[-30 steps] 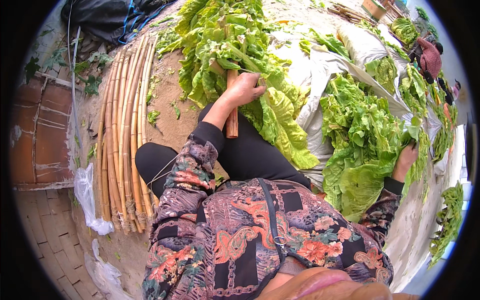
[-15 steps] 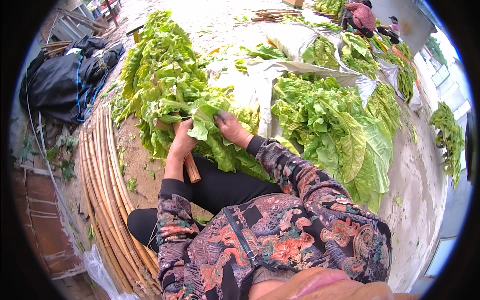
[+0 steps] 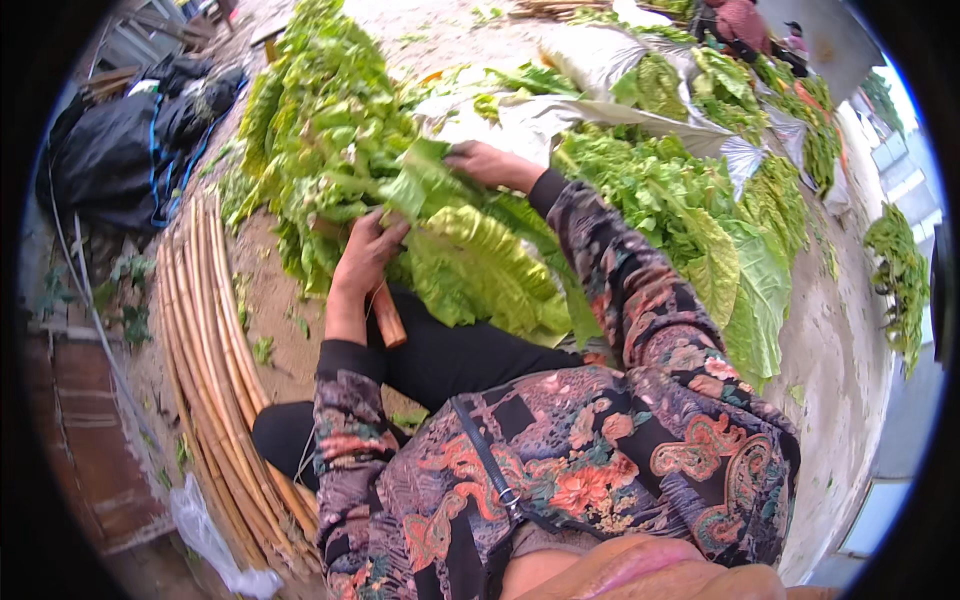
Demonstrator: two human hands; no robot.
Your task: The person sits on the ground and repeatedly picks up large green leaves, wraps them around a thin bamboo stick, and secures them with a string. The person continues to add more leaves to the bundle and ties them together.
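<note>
My left hand point(image 3: 368, 252) is closed at the stem end of a broad green leaf, above the near end of a wooden pole point(image 3: 388, 318) that slants over my dark trouser leg. My right hand point(image 3: 492, 165) is stretched farther out and pinches the edge of a large tobacco leaf point(image 3: 490, 262), whose yellow-green blade hangs between my hands and over my knee. Beyond my left hand, a thick row of leaves point(image 3: 325, 110) runs along the pole and hides most of it. To the right lies a heap of loose leaves point(image 3: 660, 200).
Bamboo poles point(image 3: 205, 370) lie bundled on the ground at left, near a clear plastic bag point(image 3: 215, 545). Behind them sits a black tarp bundle point(image 3: 110, 150). White sheeting point(image 3: 590, 75) partly covers leaf piles. Another person point(image 3: 738, 28) is at far right.
My right hand has moved outward, away from my left, and the leaf is spread wider between them. My left hand has risen slightly. The view has tilted a little.
</note>
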